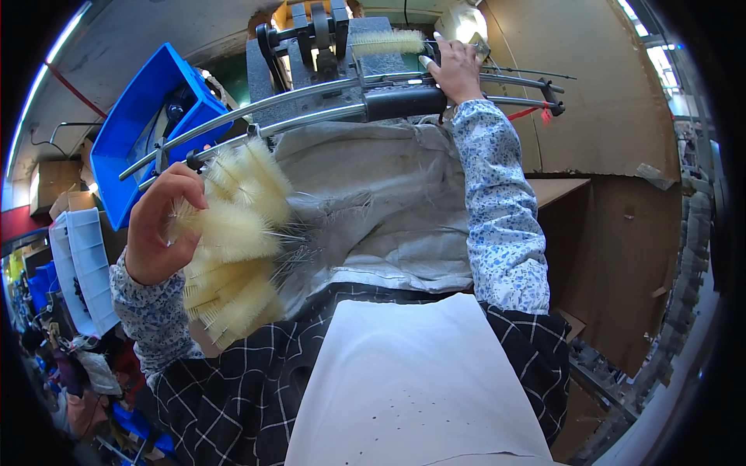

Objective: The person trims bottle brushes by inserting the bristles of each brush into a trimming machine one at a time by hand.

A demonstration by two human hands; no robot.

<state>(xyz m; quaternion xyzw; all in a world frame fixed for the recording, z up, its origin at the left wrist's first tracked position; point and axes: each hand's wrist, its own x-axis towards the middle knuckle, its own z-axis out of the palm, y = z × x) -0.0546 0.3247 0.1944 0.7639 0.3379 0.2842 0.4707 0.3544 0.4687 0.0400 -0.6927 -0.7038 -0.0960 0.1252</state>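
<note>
Nearest: cream brush pile [237,233], just right of our left hand [165,221]; its fingers curl round a brush end [183,220], grip we can't tell. Beyond the chrome rails [318,116], single brush [387,42] lies long axis left-right, directly left of our right hand [458,71], the nearer one; fingers bent, hold unclear.

Both hands [155,225] at yellow brushes [241,233]

Blue plastic bin [142,102], white tray [97,272], brown cardboard [590,101]
</note>
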